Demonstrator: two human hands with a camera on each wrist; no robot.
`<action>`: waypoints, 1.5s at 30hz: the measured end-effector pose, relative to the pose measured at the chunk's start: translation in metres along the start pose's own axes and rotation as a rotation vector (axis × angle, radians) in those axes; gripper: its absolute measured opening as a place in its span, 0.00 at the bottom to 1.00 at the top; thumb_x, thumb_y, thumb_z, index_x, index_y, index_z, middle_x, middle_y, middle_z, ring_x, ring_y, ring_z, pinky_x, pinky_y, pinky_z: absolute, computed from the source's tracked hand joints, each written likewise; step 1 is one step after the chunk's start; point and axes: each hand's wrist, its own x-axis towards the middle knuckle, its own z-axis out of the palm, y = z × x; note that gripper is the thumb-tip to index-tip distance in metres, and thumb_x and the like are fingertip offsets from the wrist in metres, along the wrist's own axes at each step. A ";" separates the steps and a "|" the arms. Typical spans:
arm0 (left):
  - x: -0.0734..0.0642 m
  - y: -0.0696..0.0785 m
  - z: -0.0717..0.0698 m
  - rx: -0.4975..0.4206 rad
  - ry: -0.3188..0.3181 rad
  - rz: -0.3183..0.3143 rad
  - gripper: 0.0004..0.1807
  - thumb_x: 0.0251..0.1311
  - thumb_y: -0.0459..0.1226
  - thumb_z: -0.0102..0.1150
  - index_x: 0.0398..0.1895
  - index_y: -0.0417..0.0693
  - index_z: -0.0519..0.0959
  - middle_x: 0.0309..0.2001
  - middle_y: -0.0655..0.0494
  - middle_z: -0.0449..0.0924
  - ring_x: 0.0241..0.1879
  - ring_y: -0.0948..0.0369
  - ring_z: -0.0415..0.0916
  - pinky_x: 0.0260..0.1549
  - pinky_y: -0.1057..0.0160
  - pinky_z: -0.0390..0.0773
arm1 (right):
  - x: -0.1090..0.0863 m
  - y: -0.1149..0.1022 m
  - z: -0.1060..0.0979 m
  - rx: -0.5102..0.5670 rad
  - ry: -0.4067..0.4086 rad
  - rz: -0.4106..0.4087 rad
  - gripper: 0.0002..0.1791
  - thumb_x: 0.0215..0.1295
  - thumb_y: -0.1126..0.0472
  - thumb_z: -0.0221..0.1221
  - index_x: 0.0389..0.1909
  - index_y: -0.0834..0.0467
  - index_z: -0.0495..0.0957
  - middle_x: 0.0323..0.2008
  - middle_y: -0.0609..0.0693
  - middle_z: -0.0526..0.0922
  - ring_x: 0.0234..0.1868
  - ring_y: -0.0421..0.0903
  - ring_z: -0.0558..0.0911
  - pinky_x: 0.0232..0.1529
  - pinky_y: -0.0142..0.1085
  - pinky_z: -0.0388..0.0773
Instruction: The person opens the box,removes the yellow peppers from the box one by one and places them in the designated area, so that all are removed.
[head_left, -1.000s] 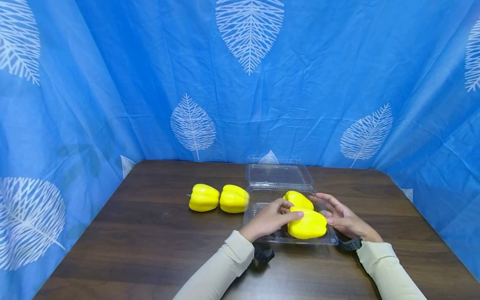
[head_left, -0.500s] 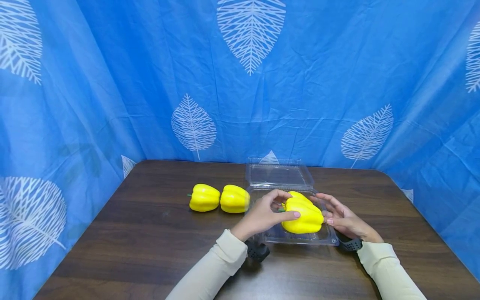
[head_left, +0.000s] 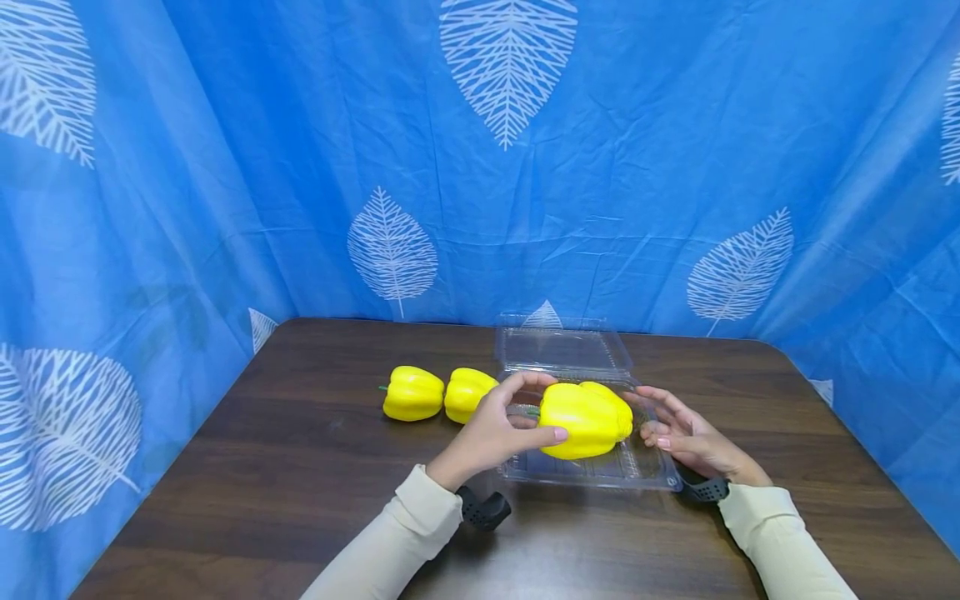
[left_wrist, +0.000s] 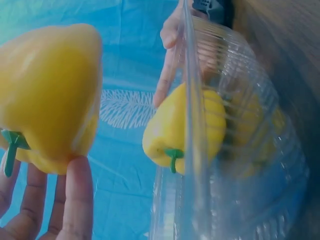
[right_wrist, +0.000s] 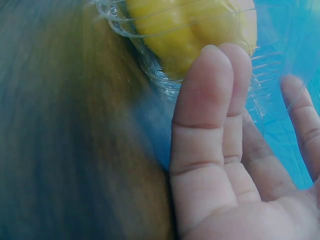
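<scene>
My left hand (head_left: 486,432) holds a yellow bell pepper (head_left: 576,423) above a clear plastic clamshell container (head_left: 585,481), thumb in front and fingers behind. Its green stem points left, towards my palm. A second yellow bell pepper (left_wrist: 170,132) lies inside the container, mostly hidden behind the held one in the head view. At the container's right side is my right hand (head_left: 696,440), its fingers extended and holding nothing. In the right wrist view those fingers (right_wrist: 202,110) lie along the outside of the clear wall; whether they press on it I cannot tell.
Two more yellow bell peppers, one (head_left: 413,393) beside the other (head_left: 467,395), lie on the dark wooden table (head_left: 300,467) left of the container. The container's hinged lid (head_left: 564,346) is raised at the back. A blue leaf-patterned curtain (head_left: 600,183) surrounds the table.
My left hand has lifted its bell pepper and carried it leftwards, away from my right hand. The right hand has stayed at the container's right side.
</scene>
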 end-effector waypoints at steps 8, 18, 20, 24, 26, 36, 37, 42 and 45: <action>-0.015 -0.006 -0.018 -0.024 0.017 0.048 0.35 0.64 0.36 0.73 0.73 0.40 0.71 0.70 0.43 0.73 0.64 0.48 0.76 0.61 0.58 0.84 | 0.000 0.001 0.000 0.007 -0.014 -0.008 0.39 0.78 0.77 0.48 0.83 0.44 0.61 0.79 0.35 0.67 0.59 0.42 0.82 0.63 0.33 0.81; -0.035 -0.009 -0.039 -0.055 0.073 0.067 0.36 0.64 0.35 0.75 0.74 0.38 0.71 0.70 0.40 0.72 0.66 0.44 0.75 0.61 0.60 0.83 | 0.000 0.000 -0.001 0.025 -0.006 0.001 0.39 0.77 0.77 0.48 0.82 0.43 0.63 0.78 0.34 0.68 0.59 0.42 0.82 0.63 0.32 0.81; -0.039 -0.010 -0.043 -0.052 0.083 0.080 0.36 0.63 0.35 0.75 0.73 0.37 0.72 0.69 0.40 0.73 0.66 0.43 0.74 0.61 0.61 0.83 | 0.000 0.000 -0.001 0.027 -0.011 -0.002 0.39 0.77 0.77 0.48 0.82 0.44 0.62 0.79 0.35 0.67 0.59 0.42 0.82 0.63 0.32 0.81; -0.046 -0.013 -0.051 -0.046 0.100 0.105 0.37 0.63 0.35 0.75 0.73 0.35 0.71 0.68 0.38 0.75 0.66 0.41 0.73 0.59 0.63 0.84 | 0.000 0.000 -0.002 0.034 -0.022 -0.007 0.39 0.77 0.77 0.47 0.83 0.44 0.62 0.79 0.35 0.67 0.59 0.42 0.81 0.63 0.32 0.80; -0.048 -0.015 -0.055 -0.038 0.112 0.110 0.37 0.63 0.35 0.75 0.73 0.34 0.71 0.68 0.36 0.75 0.66 0.40 0.74 0.59 0.64 0.84 | 0.000 0.000 -0.003 0.033 -0.022 -0.007 0.39 0.77 0.77 0.47 0.83 0.44 0.62 0.79 0.35 0.67 0.59 0.42 0.81 0.64 0.32 0.80; -0.060 -0.022 -0.077 0.056 0.168 0.049 0.38 0.63 0.33 0.75 0.74 0.35 0.70 0.70 0.35 0.72 0.68 0.40 0.72 0.61 0.66 0.81 | 0.000 -0.001 -0.002 0.023 -0.009 0.000 0.39 0.78 0.77 0.48 0.82 0.43 0.63 0.78 0.35 0.68 0.59 0.42 0.82 0.64 0.32 0.80; -0.061 -0.024 -0.080 0.063 0.172 0.046 0.37 0.63 0.33 0.75 0.74 0.35 0.70 0.70 0.35 0.72 0.68 0.39 0.72 0.60 0.66 0.81 | 0.000 -0.001 -0.002 0.021 -0.009 0.000 0.39 0.78 0.77 0.48 0.82 0.43 0.63 0.78 0.35 0.68 0.59 0.42 0.82 0.64 0.32 0.80; -0.068 -0.030 -0.093 0.092 0.151 0.058 0.38 0.63 0.33 0.75 0.74 0.34 0.70 0.68 0.34 0.72 0.66 0.39 0.74 0.58 0.65 0.83 | 0.000 0.000 -0.002 0.022 -0.009 0.002 0.39 0.77 0.77 0.48 0.82 0.43 0.62 0.78 0.35 0.68 0.59 0.42 0.82 0.64 0.32 0.80; -0.071 -0.033 -0.101 0.109 0.120 0.063 0.39 0.64 0.33 0.75 0.75 0.33 0.69 0.67 0.33 0.73 0.64 0.39 0.75 0.57 0.65 0.84 | 0.000 0.000 -0.003 0.027 -0.011 0.006 0.39 0.77 0.78 0.47 0.82 0.43 0.62 0.78 0.34 0.68 0.59 0.41 0.82 0.64 0.32 0.80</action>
